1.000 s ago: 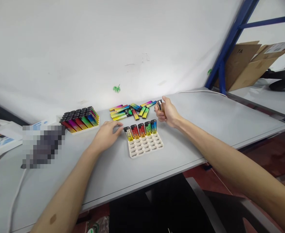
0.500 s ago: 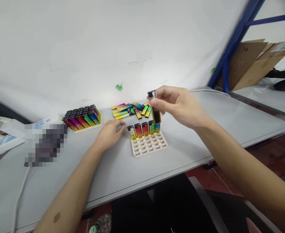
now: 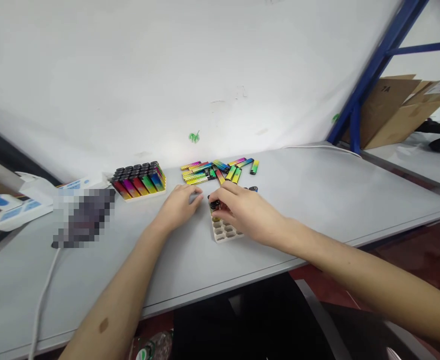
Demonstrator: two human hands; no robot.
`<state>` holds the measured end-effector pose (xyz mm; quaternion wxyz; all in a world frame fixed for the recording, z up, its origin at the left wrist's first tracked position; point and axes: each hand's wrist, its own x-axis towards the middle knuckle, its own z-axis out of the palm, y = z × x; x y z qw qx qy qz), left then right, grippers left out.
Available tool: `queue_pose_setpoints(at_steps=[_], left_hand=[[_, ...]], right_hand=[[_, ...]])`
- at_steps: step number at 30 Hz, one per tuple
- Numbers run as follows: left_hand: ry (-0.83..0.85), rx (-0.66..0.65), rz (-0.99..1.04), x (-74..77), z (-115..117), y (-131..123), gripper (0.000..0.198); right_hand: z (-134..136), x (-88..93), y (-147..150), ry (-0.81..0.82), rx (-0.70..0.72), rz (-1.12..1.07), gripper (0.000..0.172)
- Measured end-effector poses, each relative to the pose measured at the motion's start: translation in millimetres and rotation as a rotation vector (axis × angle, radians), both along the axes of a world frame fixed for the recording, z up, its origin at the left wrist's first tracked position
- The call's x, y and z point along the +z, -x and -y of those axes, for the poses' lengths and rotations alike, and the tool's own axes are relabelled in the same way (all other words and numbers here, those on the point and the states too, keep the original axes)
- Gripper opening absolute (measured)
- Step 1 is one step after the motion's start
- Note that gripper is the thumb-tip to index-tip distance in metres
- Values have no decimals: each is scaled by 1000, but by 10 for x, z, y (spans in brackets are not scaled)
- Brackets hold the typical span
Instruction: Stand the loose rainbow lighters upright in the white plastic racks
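Note:
My right hand (image 3: 242,210) pinches a black-topped lighter (image 3: 215,204) at the left side of a white tray with holes (image 3: 225,234). The hand covers most of the back row of lighters in that tray; one blue lighter top (image 3: 253,189) shows past the knuckles. Resting on the table just left of the tray, my left hand (image 3: 178,206) is empty, its thumb apart from the curved fingers. Behind both hands lies a loose pile of shiny multicoloured lighters (image 3: 197,175).
A full tray of upright lighters (image 3: 139,182) stands at the back left. Left of it are a blurred dark object (image 3: 88,217), a white cable (image 3: 43,295) and white-blue packaging (image 3: 25,207). Cardboard boxes (image 3: 392,110) stand behind a blue metal frame (image 3: 366,85) on the right.
My right hand has come down and left from above the tray, bringing the lighter to its left side. My left hand stays on the table. The view has shifted slightly.

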<state>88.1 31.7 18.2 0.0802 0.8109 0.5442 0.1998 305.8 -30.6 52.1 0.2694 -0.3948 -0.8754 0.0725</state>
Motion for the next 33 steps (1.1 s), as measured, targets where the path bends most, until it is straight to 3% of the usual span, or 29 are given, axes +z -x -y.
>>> queue_pose_setpoints(at_steps=[10,15,19,22,25,28,31,33], left_hand=[[-7,-13,-11,-41,-13,13,30],[-6,-7,-17,-31,-5,9,28],[-9,-7,-15,-16,1,-3,29],[-7,-4,-12,-21,-7,-1,29],[-15,7,-15,-37,-25,9,31],[-12,15,-21,-44,-37,15,33],[-6,20,-25,-40,-36,17,34],[-6,22,-22,-36,-33,18,34]], right_hand=[[-8,48,58,12,-15,66,30],[14,32,52,-126,-99,169,21],[27,21,33,-207,-100,123,12],[-13,65,-1,-214,-60,27,17],[-249,117,-118,-217,-129,-127,28],[-707,54,-377,-162,-347,-208,31],[-1174,-160,-728,-26,-500,-74,31],[-1376,-322,-939,87,-517,55,43]])
